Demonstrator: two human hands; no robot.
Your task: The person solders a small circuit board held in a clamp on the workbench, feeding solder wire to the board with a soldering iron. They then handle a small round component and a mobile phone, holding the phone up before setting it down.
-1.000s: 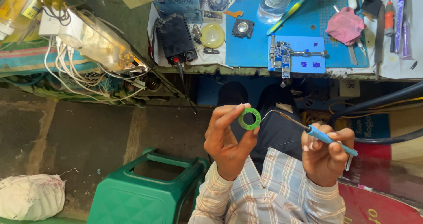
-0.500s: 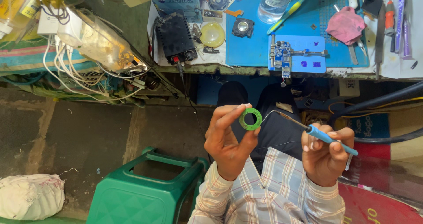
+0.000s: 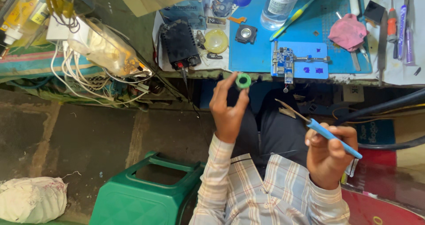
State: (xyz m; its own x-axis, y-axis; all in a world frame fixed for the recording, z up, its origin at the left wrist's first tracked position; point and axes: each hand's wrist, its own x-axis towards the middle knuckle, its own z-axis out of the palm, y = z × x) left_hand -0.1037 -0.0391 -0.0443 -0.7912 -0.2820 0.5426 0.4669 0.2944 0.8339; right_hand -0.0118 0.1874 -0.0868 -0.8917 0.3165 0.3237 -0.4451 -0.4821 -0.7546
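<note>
Left hand [image 3: 228, 107] raised in front of the desk [image 3: 265, 63] edge, grip narrow, pinching a small green ring [image 3: 243, 80] between thumb and fingertips, just below the blue mat [image 3: 318, 30]. Right hand [image 3: 330, 154] lower and well apart, grip closed around a blue-handled soldering iron [image 3: 332, 137], thin metal tip slanting up and left toward the ring without touching it. Possibly a roll of tape or solder, that ring; too small to tell. On the mat: small circuit board [image 3: 284, 62] clamped in a holder, clear bottle [image 3: 280, 5], pink cloth [image 3: 348, 32], screwdrivers [image 3: 392, 25] at the far right. Black box [image 3: 179, 45] with a red tip left of the mat. Green plastic stool [image 3: 146, 194] down on the floor beside the checked sleeve [image 3: 221, 176].
</note>
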